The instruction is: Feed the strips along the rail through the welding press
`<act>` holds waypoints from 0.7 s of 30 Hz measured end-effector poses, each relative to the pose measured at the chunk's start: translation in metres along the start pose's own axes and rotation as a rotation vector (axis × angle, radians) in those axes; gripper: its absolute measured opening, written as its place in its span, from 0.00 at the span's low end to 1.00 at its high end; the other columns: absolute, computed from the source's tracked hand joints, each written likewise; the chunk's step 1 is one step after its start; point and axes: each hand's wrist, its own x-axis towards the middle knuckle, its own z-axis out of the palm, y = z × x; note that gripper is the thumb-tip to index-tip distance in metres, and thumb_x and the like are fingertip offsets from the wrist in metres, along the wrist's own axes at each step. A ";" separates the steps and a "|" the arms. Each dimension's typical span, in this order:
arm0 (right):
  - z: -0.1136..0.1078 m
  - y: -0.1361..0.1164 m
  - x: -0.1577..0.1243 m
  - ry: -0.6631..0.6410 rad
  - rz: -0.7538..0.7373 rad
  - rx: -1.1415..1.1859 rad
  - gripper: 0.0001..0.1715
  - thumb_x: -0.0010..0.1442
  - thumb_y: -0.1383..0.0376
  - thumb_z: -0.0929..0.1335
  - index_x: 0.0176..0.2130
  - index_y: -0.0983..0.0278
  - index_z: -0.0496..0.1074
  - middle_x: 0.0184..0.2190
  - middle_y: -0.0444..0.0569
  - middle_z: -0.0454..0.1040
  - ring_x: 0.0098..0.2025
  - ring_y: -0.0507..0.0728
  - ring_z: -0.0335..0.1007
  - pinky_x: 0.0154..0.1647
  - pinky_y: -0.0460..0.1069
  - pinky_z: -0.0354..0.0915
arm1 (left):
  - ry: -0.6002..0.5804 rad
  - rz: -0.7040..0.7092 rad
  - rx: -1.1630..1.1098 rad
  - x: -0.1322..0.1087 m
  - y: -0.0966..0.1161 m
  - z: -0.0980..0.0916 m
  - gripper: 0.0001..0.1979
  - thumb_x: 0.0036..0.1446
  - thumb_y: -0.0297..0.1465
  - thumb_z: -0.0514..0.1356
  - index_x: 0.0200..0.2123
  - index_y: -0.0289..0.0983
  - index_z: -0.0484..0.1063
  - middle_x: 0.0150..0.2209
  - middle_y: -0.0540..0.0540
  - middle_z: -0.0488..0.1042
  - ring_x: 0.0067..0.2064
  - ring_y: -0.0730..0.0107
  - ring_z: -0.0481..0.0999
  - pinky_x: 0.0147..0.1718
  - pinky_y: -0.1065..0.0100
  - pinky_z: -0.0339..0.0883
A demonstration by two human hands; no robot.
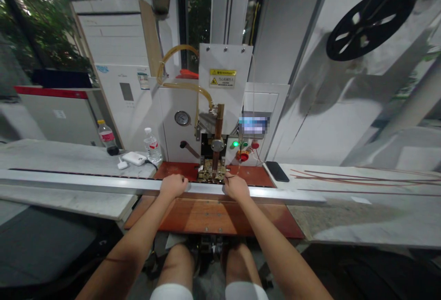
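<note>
My left hand [174, 185] is closed at the rear edge of a long silver metal bar [113, 183], left of the machine's work point; what its fingers grip is hidden. My right hand [237, 187] is closed in a pinch just right of that point, with a thin wire [239, 166] running down to its fingertips. A thin dark strip [86, 175] lies along the bar's back edge. Between my hands sits a brass-coloured clamping fixture [206, 170], and a copper electrode rod [218, 125] comes down onto it.
The white machine [225, 93] has a gauge [182, 117], a lit green button [235, 144] and a red knob [243, 156]. Bottles [151, 146] and a white charger [134, 158] stand left. A phone [277, 171] and several copper-coloured rods [344, 178] lie right.
</note>
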 end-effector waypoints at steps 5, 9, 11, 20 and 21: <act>0.000 0.000 -0.002 -0.003 0.007 0.003 0.21 0.66 0.59 0.52 0.44 0.63 0.67 0.40 0.55 0.75 0.43 0.57 0.71 0.40 0.48 0.59 | -0.007 -0.006 -0.009 -0.001 -0.001 0.001 0.25 0.57 0.39 0.43 0.34 0.35 0.78 0.35 0.36 0.78 0.39 0.58 0.76 0.38 0.64 0.65; 0.000 -0.002 -0.004 -0.003 0.011 -0.005 0.21 0.66 0.59 0.51 0.44 0.63 0.67 0.40 0.55 0.75 0.43 0.57 0.71 0.40 0.48 0.59 | 0.027 0.007 -0.011 -0.003 -0.001 0.002 0.25 0.57 0.39 0.42 0.34 0.35 0.78 0.34 0.37 0.77 0.38 0.58 0.76 0.38 0.63 0.65; -0.001 -0.003 -0.004 -0.023 0.031 -0.012 0.22 0.66 0.59 0.51 0.45 0.63 0.66 0.40 0.56 0.75 0.43 0.58 0.71 0.41 0.49 0.59 | 0.037 0.012 -0.016 -0.004 -0.002 0.003 0.25 0.57 0.39 0.42 0.34 0.36 0.78 0.34 0.37 0.78 0.38 0.58 0.76 0.39 0.63 0.65; 0.002 -0.003 -0.006 -0.036 0.039 -0.027 0.22 0.65 0.60 0.50 0.47 0.63 0.65 0.41 0.57 0.74 0.41 0.60 0.72 0.40 0.52 0.62 | 0.094 -0.022 -0.006 -0.011 0.000 0.005 0.24 0.58 0.39 0.43 0.34 0.36 0.78 0.34 0.38 0.78 0.39 0.59 0.76 0.39 0.65 0.64; 0.003 -0.002 -0.006 -0.029 0.038 -0.031 0.22 0.65 0.60 0.50 0.47 0.63 0.65 0.41 0.57 0.74 0.41 0.61 0.73 0.40 0.52 0.62 | 0.101 -0.024 -0.008 -0.011 0.000 0.005 0.24 0.58 0.39 0.43 0.34 0.36 0.78 0.34 0.38 0.78 0.39 0.60 0.76 0.39 0.65 0.64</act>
